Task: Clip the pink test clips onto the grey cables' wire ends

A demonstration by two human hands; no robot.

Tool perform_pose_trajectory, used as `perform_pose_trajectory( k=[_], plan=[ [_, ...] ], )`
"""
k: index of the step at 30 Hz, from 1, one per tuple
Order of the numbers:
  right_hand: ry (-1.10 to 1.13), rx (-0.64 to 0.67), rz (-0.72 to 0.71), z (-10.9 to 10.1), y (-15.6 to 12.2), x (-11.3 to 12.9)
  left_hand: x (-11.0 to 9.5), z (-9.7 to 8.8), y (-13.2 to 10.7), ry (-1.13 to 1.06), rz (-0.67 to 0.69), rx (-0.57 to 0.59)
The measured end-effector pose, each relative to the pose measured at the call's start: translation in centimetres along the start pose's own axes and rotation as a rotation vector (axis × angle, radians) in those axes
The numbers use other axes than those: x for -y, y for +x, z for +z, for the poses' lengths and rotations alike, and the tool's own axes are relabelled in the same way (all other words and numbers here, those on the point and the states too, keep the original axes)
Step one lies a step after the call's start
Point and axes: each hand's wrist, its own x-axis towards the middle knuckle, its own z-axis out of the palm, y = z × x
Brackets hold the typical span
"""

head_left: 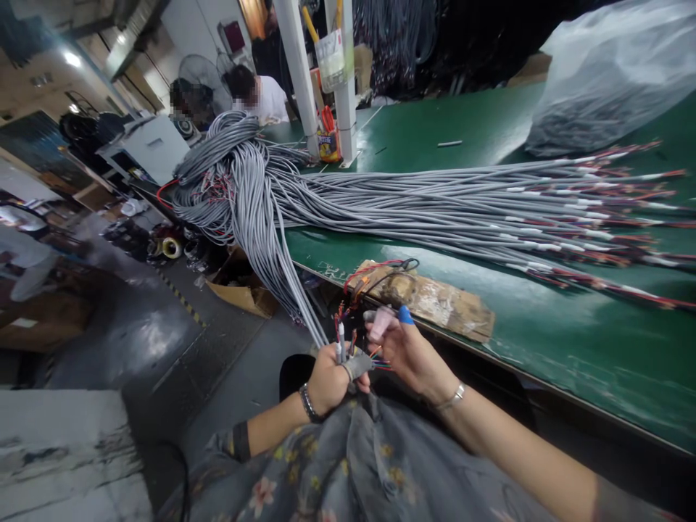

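My left hand (329, 380) is closed around the ends of a few grey cables (309, 312) that hang down from the bundle over the table edge. A grey wrap (359, 365) covers its thumb. Red and dark stripped wires (340, 315) stick up from the grip, with white sleeves below them, and thin coloured wires (381, 362) point right. Close beside them is my right hand (410, 355), palm partly turned up, fingers loosely curled and apart. Blue and pink wraps cover two of its fingertips. Motion blurs those tips, and I see nothing held there.
A large grey cable bundle (380, 199) lies across the green table (489, 123). On the near edge sits a worn wooden board (435, 297) with wires. A clear plastic bag (614, 72) stands back right. White posts (299, 65) rise behind; a person (269, 98) sits beyond.
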Motion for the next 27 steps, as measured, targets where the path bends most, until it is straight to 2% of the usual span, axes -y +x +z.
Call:
perform_pose_trajectory(
  k=[2, 8, 14, 18, 24, 27],
  plan=[
    [-0.016, 0.002, 0.009, 0.0, -0.1, 0.2, -0.1, -0.1, -0.2, -0.008, 0.003, -0.012],
    [-0.152, -0.064, -0.09, 0.0, -0.3, 0.6, -0.4, 0.2, 0.0, -0.037, 0.018, -0.003],
    [-0.2, -0.057, -0.118, 0.0, -0.2, 0.4, -1.2, 0.8, 0.4, -0.047, -0.019, -0.033],
    [-0.184, 0.009, -0.102, -0.1, 0.0, 0.1, -1.5, 1.0, 0.6, -0.058, -0.022, -0.049],
    [-0.254, 0.004, -0.164, -1.0, 0.5, -0.5, -1.5, 1.0, 0.6, -0.064, -0.019, -0.029],
    [-0.223, 0.023, -0.125, -1.0, 0.8, -0.4, -1.4, 1.0, 0.7, -0.052, -0.017, -0.018]
  ],
)
